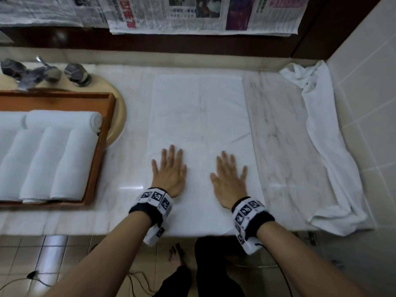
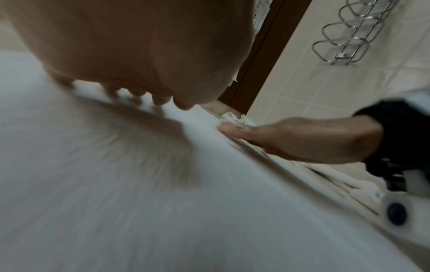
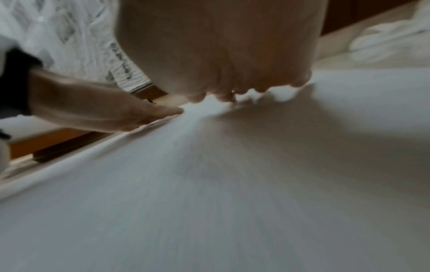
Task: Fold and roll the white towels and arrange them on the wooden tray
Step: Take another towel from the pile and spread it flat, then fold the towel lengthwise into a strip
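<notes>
Now both hands flat, fingers spread, pressing on folded white towel (image 1: pixel 199 129) lying on marble counter (image 1: pixel 285 159): left hand (image 1: pixel 170 173) near left edge, right hand (image 1: pixel 230 181) beside it. Rolled towels (image 1: pixel 53 155) inside wooden tray (image 1: pixel 97 151) at left. Crumpled towel (image 1: pixel 321 133) along right wall.

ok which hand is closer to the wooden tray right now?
Left. The left hand lies flat on the spread towel near its tray-side edge, a strip of counter apart from the wooden tray. The right hand lies flat farther right on that towel.
</notes>
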A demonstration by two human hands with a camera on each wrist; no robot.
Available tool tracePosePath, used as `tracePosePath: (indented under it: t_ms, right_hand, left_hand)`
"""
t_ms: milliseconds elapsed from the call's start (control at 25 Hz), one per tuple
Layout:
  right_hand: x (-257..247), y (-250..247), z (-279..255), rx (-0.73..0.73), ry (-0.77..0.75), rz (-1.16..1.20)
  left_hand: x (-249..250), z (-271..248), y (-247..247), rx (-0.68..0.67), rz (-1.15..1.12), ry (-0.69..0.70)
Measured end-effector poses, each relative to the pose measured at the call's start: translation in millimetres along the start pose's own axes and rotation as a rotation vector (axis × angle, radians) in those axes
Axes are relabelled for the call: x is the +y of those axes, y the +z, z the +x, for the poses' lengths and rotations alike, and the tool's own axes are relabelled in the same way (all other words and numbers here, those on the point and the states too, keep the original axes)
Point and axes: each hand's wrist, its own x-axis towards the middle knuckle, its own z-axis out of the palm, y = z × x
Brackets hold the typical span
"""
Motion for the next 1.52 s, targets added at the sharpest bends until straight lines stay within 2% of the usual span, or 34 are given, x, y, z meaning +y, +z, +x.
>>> tracePosePath:
  t_ms: [80,160,320,560,680,800,880,1080,1200,1240,1320,1360,1440,1520]
  right_hand:
    - [-24,-15,35,-0.04,-0.177,-0.013]
    - [-34,-30,69,-0.059,-0.201,-0.033]
    - [-29,-60,133,-0.046,-0.164,-0.04]
    - [5,-119,236,0.022,-0.056,-0.054]
    - [16,-158,282,0.05,0.054,-0.019]
    - [28,-187,310,0.139,0.077,-0.124]
    - [36,-199,315,0.188,0.058,-0.202]
    - [38,-233,307,0.166,-0.049,-0.21]
    - [12,-250,291,0.068,-0.125,-0.024]
    - [0,-254,283,0.019,-0.129,0.129]
    - [-28,-260,268,-0.048,-0.111,0.468]
    - [-40,-264,261,-0.063,-0.109,0.584]
    - [-58,-271,251,-0.084,-0.125,0.688]
    - [-69,-277,244,-0.094,-0.121,0.756]
  left_hand:
    - [16,26,-13,-0.033,0.008,0.063]
    - [21,51,-27,-0.054,0.006,0.065]
    - [11,99,-56,-0.034,0.042,0.043]
    - [-6,163,-98,0.097,0.029,0.002]
    - [-9,176,-104,0.168,0.098,0.025]
    - [-8,177,-109,0.191,0.048,-0.017]
    - [-6,178,-113,0.171,0.015,-0.055]
    - [-4,179,-119,0.122,-0.02,-0.099]
    - [3,178,-125,0.109,-0.107,-0.163]
    - [12,174,-126,0.151,-0.196,-0.171]
    - [40,163,-127,0.238,-0.453,-0.099]
    - [57,157,-126,0.211,-0.606,-0.033]
    - [88,139,-120,0.039,-0.84,0.046]
    - [105,125,-109,-0.12,-0.87,0.057]
